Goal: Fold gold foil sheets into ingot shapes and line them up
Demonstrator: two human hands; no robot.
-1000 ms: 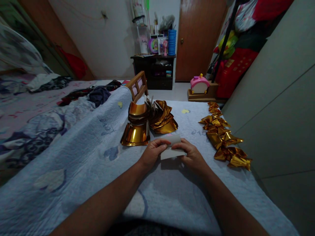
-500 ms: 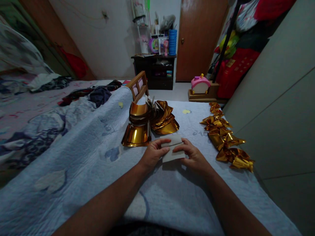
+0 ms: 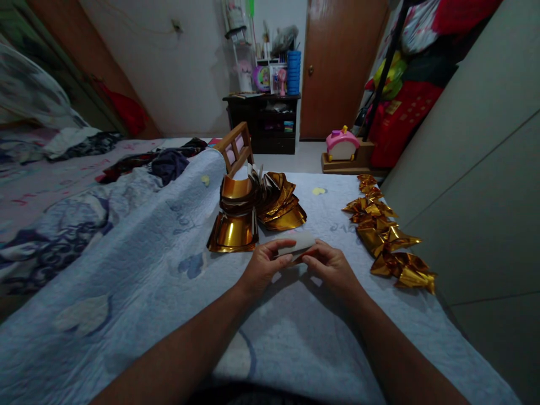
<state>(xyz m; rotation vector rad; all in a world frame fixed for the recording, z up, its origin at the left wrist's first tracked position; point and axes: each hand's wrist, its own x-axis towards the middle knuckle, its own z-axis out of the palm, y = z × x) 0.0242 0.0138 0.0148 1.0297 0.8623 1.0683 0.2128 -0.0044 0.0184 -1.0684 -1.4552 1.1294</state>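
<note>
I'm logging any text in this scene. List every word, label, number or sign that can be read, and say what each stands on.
None can be read.
Blanket: faint dark marks beside the paper held in both hands, too blurred to read.
Red bag: a yellowish patch, too small to read.
Items on the dark shelf: labels too small and blurred.
Gold foil sheets and folded gold pieces: no print visible.

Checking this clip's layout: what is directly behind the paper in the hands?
Behind the paper, held by the left hand and right hand, lies a gold foil stack on the quilt. The paper's underside is hidden.
</note>
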